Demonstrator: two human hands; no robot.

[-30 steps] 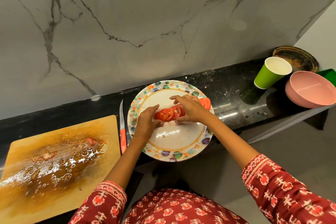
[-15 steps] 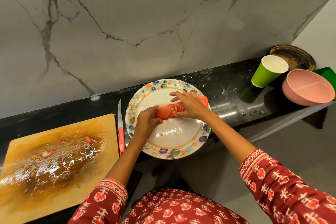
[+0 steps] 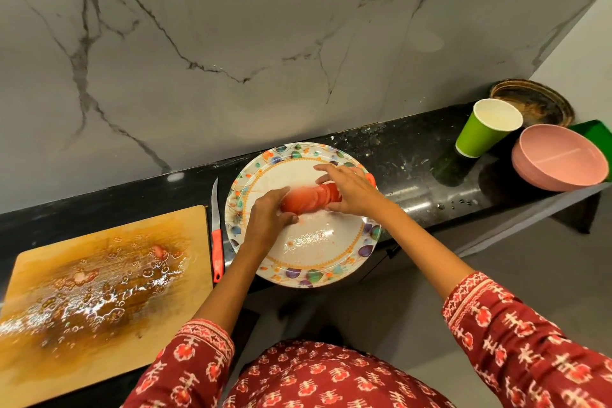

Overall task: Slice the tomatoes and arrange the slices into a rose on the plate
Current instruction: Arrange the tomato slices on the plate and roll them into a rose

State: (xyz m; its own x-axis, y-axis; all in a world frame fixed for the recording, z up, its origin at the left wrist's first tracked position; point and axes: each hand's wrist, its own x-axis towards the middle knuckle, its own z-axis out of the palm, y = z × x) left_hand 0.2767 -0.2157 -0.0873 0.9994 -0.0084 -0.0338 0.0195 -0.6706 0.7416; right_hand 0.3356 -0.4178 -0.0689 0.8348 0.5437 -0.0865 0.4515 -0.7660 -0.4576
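Observation:
A round plate (image 3: 318,262) with a coloured leaf border sits on the black counter, its near edge overhanging. On it lies a row of overlapping tomato slices (image 3: 309,199), rolled into a blurred red tube. My left hand (image 3: 270,219) grips the roll's left end with curled fingers. My right hand (image 3: 351,190) holds the right end, fingers spread over the slices. A few more slices (image 3: 371,178) peek out behind my right hand at the plate's rim.
A red-handled knife (image 3: 217,242) lies between the plate and a wet wooden cutting board (image 3: 99,291) on the left. A green paper cup (image 3: 485,129), pink bowls (image 3: 559,157) and a dark round tray (image 3: 533,101) stand at the right end. A marble wall rises behind.
The flat row of slices has been gathered into a tighter roll between both hands. My left hand has curled over its left end.

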